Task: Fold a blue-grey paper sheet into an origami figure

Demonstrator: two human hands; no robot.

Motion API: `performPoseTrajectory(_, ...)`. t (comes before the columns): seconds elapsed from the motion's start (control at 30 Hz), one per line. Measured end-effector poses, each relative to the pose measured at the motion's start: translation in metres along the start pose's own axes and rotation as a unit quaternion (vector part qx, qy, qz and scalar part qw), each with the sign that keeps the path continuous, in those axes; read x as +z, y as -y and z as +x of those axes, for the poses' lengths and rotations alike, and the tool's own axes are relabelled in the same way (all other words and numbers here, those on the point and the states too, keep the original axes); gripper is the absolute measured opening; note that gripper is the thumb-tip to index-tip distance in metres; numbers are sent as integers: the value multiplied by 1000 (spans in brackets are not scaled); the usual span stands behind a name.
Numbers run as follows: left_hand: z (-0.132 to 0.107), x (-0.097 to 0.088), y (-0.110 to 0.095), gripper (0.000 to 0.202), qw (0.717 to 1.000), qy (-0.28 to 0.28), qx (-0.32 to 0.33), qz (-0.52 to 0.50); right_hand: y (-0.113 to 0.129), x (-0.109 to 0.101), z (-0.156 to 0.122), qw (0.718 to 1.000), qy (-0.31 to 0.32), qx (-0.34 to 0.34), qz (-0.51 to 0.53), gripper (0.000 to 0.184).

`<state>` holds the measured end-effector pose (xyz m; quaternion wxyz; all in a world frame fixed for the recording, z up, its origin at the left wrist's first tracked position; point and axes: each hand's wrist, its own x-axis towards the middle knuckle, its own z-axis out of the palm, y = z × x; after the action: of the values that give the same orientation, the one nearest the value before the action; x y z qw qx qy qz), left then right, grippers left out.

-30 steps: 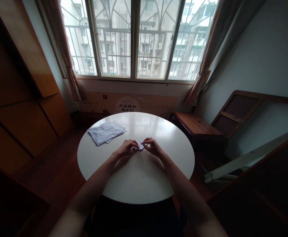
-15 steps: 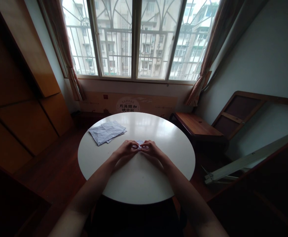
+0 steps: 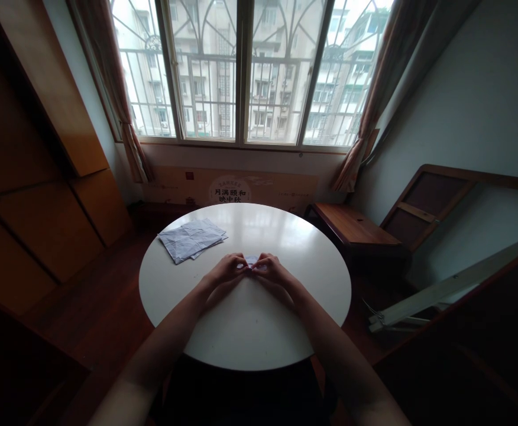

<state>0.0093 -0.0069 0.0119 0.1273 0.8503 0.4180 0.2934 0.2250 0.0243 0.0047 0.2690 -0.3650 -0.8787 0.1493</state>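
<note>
Near the middle of a round white table (image 3: 254,331), both hands meet at a small piece of folded paper (image 3: 252,260). My left hand (image 3: 230,267) pinches its left side between thumb and fingers. On the right side, my right hand (image 3: 269,267) grips it the same way, the fingertips of the two hands almost touching. Much of the paper is hidden behind the fingers, so its exact shape is unclear. A few creased sheets of paper (image 3: 191,239) lie stacked at the table's far left, apart from my hands.
A low wooden bench (image 3: 354,223) stands beyond the table's right side, with a wooden frame (image 3: 449,173) leaning on the wall behind it. A printed cardboard panel (image 3: 272,184) is under the window. Wooden cabinets (image 3: 50,219) line the left.
My fingertips have shifted slightly on the small paper, and the two hands' pinches have come a little closer together. The creased sheets lie where they were.
</note>
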Motion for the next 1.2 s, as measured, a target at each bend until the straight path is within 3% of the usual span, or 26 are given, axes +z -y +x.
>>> performPoseTrajectory(0.37,2,5,-4,17,997,-41,-49,41,0,7,7,996,5,89,30,20)
performPoseTrajectory(0.57,3,10,-2,16,996,-52,-55,36,3,8,7,989,-29,142,-20,16)
performPoseTrajectory(0.93,2,8,-2,13,999,-37,-33,11,2,9,7,991,-22,124,-32,10)
performPoseTrajectory(1.2,2,6,-2,11,997,-31,-70,27,4,7,6,993,-14,116,14,13)
